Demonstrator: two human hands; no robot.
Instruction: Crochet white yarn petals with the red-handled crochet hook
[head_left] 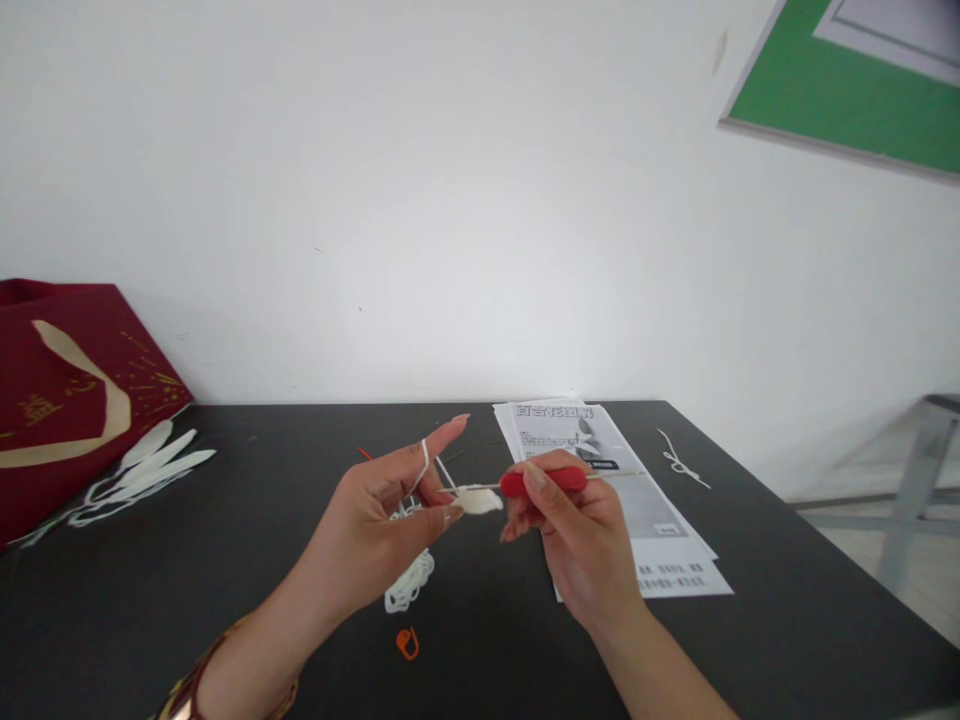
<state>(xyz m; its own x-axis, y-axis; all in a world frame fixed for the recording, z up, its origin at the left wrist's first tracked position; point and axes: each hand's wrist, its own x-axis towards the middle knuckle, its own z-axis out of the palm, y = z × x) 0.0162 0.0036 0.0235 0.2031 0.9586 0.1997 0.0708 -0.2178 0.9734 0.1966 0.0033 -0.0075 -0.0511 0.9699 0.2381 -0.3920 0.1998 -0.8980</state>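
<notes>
White crocheted piece (pixel 481 500) held above a dark table (pixel 487 665)

The left hand (pixel 382 530) pinches the small piece at its left end, index finger stretched out toward the far right, with a white strand (pixel 425 462) looped around that finger. The right hand (pixel 581 545) grasps the red handle of a hook (pixel 544 482), whose metal shaft points left along the top of the piece. The work is near the middle of the scene, between both hands.

Beneath and beside the left hand lies a bundle of white yarn (pixel 409 588), with an orange stitch marker (pixel 407 643) on its near side. Printed sheets (pixel 667 545) lie overlapped at the right, partly behind the right hand; farther right is a loose knotted bit of yarn (pixel 679 464). At the far left, white petal-shaped pieces (pixel 161 455) lie beside a dark red bag (pixel 71 385) with a cream band
</notes>
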